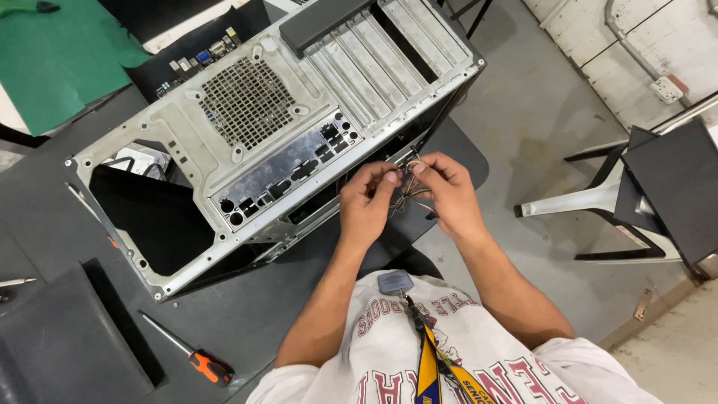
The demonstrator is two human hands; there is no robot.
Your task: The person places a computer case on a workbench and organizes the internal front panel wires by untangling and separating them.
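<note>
The computer case [269, 127] was dull, scuffed bare metal with a perforated grille, the table [45, 217] matt black, and the screwdriver [196, 357] had a glossy orange plastic handle.

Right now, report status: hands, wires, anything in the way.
Left hand and right hand both pinching the thin wire bundle at the computer case edge. Wires run into the case. Screwdriver lies apart on the table; nothing blocking.

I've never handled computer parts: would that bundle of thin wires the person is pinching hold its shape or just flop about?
The thin wires probably flop: they loop and sag between the left hand and right hand. They look light, since fingertips alone hold them. Tugging seems risky, as they run back into the metal computer case, so they could catch.
</note>
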